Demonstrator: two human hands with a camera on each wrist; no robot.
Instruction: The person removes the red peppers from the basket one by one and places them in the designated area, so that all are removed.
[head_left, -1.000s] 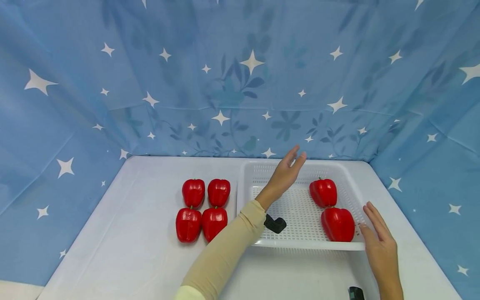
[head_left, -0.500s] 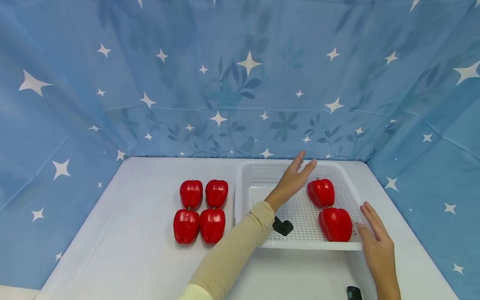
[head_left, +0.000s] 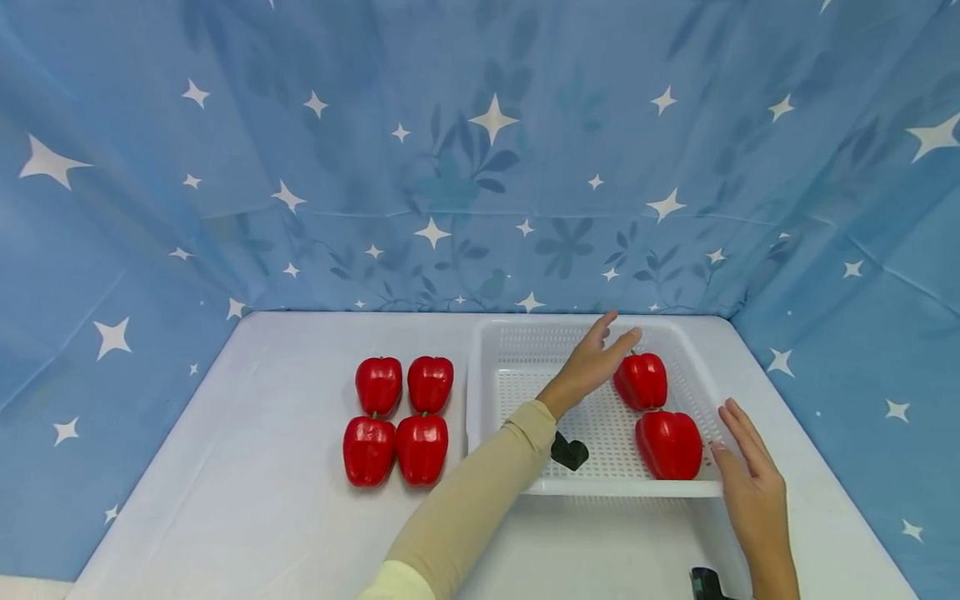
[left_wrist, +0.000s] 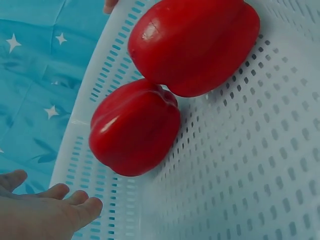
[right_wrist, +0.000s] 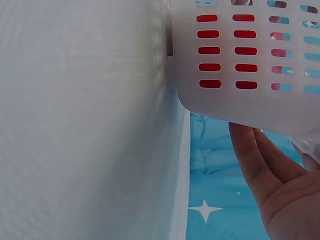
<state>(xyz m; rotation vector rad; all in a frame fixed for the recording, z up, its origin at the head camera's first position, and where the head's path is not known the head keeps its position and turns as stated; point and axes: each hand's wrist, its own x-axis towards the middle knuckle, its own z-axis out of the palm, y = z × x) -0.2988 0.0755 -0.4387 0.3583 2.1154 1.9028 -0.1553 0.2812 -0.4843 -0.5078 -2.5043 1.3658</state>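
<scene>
My left hand [head_left: 592, 367] hovers over the white perforated basket [head_left: 570, 490], palm turned sideways, fingers extended and nothing in them. Its fingertips reach near the rear of two red bell peppers [head_left: 641, 383] in the basket. The second bell pepper [head_left: 670, 446] lies in front of that one, close to the right wall. In the left wrist view, the fingers [left_wrist: 75, 210] point toward the peppers from the lower left. My right hand [head_left: 753, 492] rests at the basket's front right corner, fingers straight along its outer side and thumb at the rim.
Several more red bell peppers [head_left: 396, 421] stand in two rows on the white table [head_left: 247, 467], left of the basket. A blue starry curtain [head_left: 375, 167] encloses the back and sides. A black wrist-camera mount [head_left: 570, 452] shows beneath my left wrist.
My left hand has moved right over the basket, closer to the rear pepper. The right hand stays at the basket corner. The head view has shifted slightly.
</scene>
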